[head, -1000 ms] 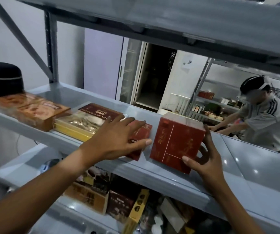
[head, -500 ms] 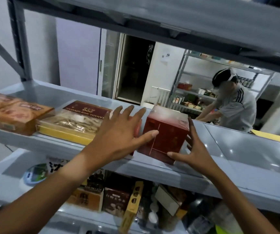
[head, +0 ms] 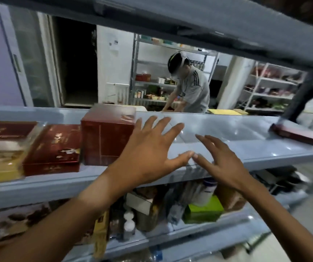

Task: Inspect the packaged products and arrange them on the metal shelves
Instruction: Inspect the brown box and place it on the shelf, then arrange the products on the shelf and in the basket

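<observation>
Left hand (head: 148,154) and right hand (head: 221,163) spread, gripping nothing, beside tall red box (head: 106,135) near shelf (head: 265,148) edge, bare surface rightward.

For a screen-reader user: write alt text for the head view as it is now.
Both hands, left and right, hover open and empty over a grey metal shelf, just right of a tall red box. A flat red box lies left of it and a dark red box far right. Another person works at shelves behind.

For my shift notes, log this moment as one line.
hands: left open, right open, holding nothing | tall red box standing on shelf | beside flat red box
</observation>
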